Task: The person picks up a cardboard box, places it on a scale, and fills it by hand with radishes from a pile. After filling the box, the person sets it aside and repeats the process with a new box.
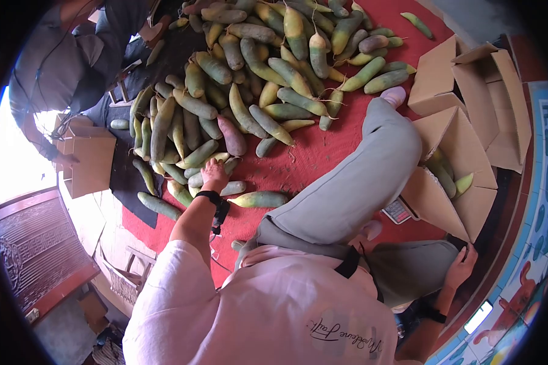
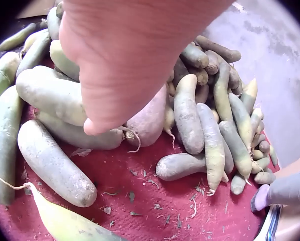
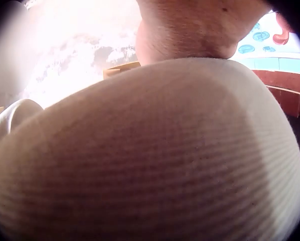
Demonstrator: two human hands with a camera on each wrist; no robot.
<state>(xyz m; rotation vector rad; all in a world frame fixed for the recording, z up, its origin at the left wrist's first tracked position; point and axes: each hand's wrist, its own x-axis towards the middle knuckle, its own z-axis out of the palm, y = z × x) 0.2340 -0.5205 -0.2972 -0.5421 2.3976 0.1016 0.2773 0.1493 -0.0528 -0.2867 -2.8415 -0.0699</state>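
Note:
My left hand (image 1: 214, 176) is at the near edge of a large heap of long green radishes (image 1: 195, 106). In the left wrist view its thumb side (image 2: 115, 75) lies over the end of a pale green radish (image 2: 49, 95); the other fingers are hidden, so I cannot tell whether they curl round it. A purplish radish (image 1: 231, 136) lies just beyond that hand, and a yellow-green radish (image 1: 259, 199) lies to its right. My right hand (image 1: 464, 263) rests on the grey-trousered knee (image 1: 426, 264), beside the near corner of an open cardboard box (image 1: 478, 182).
Some radishes (image 1: 441, 173) lie inside that box. Another open carton (image 1: 499, 103) stands behind it. A calculator (image 1: 397, 211) is on the red cloth (image 1: 323, 164) by the leg. At the far left, another person (image 1: 55, 67) is beside a cardboard box (image 1: 91, 152).

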